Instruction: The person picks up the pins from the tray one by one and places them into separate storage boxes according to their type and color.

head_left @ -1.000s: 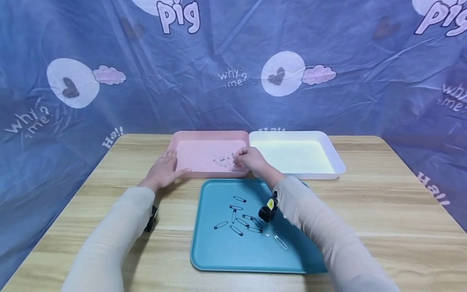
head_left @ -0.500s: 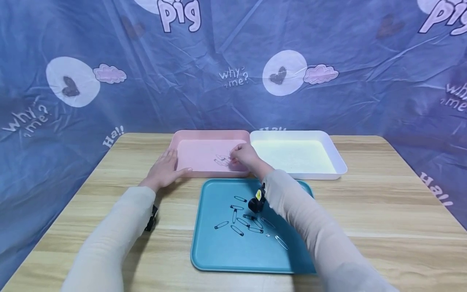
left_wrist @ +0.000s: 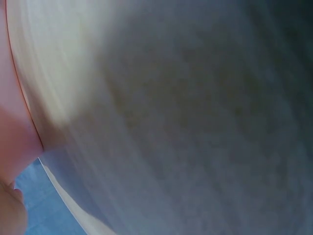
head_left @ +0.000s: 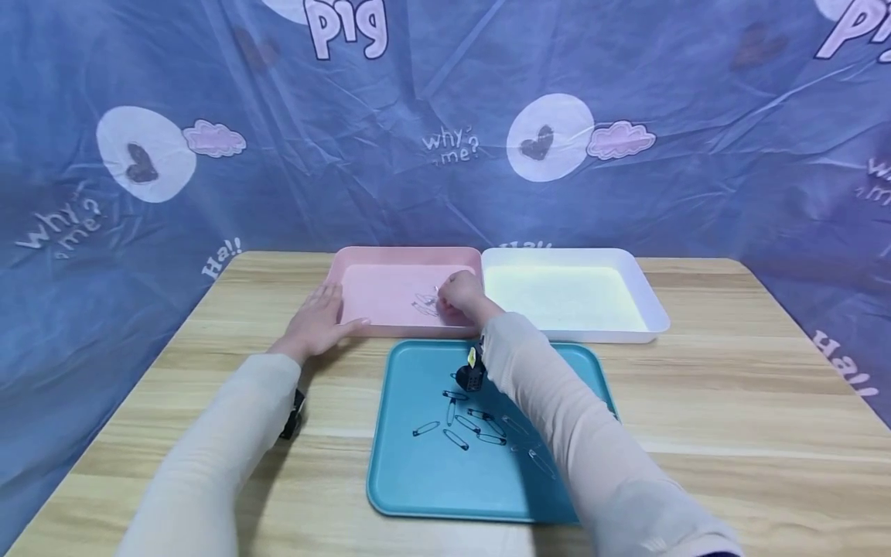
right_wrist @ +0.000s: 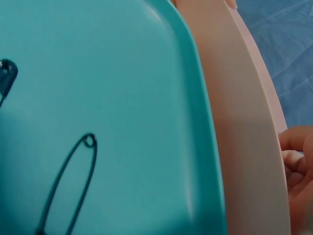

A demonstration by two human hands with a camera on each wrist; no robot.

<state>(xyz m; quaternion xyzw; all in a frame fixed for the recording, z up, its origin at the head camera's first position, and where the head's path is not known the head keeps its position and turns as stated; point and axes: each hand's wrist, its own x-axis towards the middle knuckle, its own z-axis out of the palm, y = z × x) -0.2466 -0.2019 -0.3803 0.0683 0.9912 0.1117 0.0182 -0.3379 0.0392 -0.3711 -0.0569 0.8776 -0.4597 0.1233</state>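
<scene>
I see right hand point(head_left: 461, 294) shifted left in mid-frame pink tray point(head_left: 376, 288), curled, can't tell its hold; left hand point(head_left: 316, 321) spread, tray's left edge.

The tray point(head_left: 431, 483) is teal, one bin point(head_left: 376, 290) pink, some safety pins point(head_left: 455, 439) black, the cloth point(head_left: 362, 170) heart-printed blue.

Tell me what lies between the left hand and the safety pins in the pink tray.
From the left hand to those safety pins, the head view shows a bare stretch of the pink tray, nothing lying on it.
</scene>
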